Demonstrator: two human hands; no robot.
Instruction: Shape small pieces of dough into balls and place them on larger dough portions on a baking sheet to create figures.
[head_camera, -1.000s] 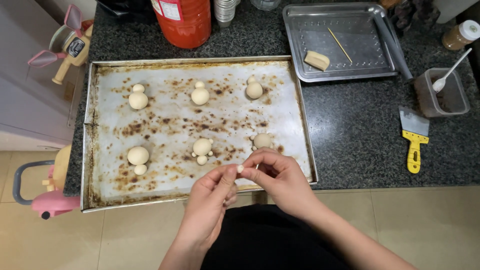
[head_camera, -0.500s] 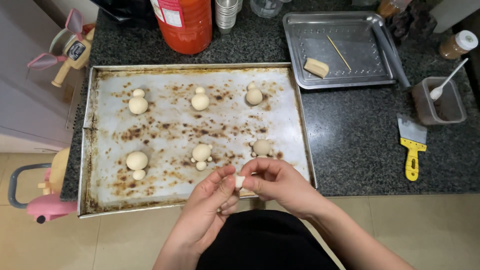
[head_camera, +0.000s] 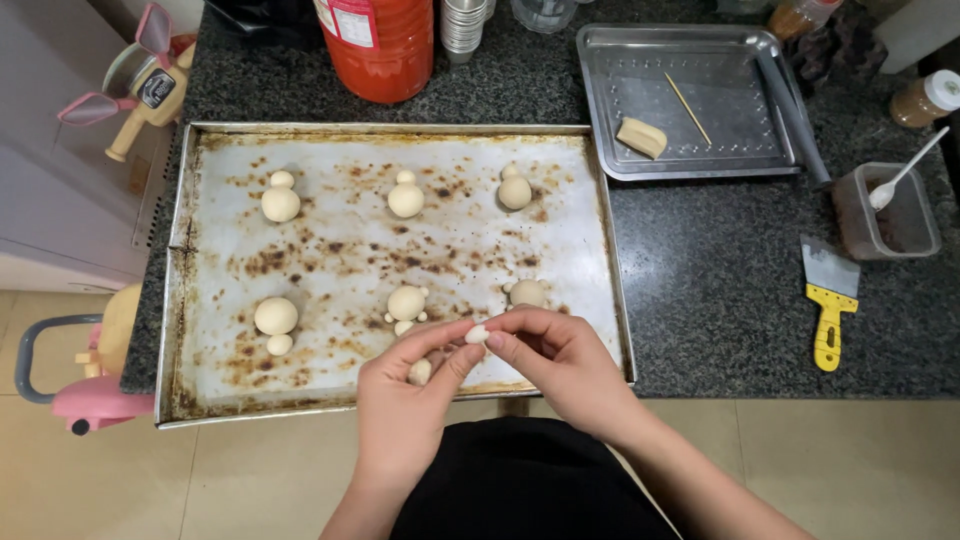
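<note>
Both hands meet low center of the frame: left hand (head_camera: 405, 400) and right hand (head_camera: 560, 365) pinch one tiny dough bit (head_camera: 477, 334) between fingertips, just above the stained baking tray (head_camera: 200, 395), near six little dough figures (head_camera: 407, 300).

A home kitchen: a speckled dark granite countertop (head_camera: 720, 300) carries a large stained baking tray (head_camera: 330, 250) of small dough figures (head_camera: 405, 195) along its front edge, a smaller steel tray (head_camera: 700, 150) and yellow-handled scraper (head_camera: 828, 310) towards its right end, with toys (head_camera: 80, 400) on the tiled floor.
</note>
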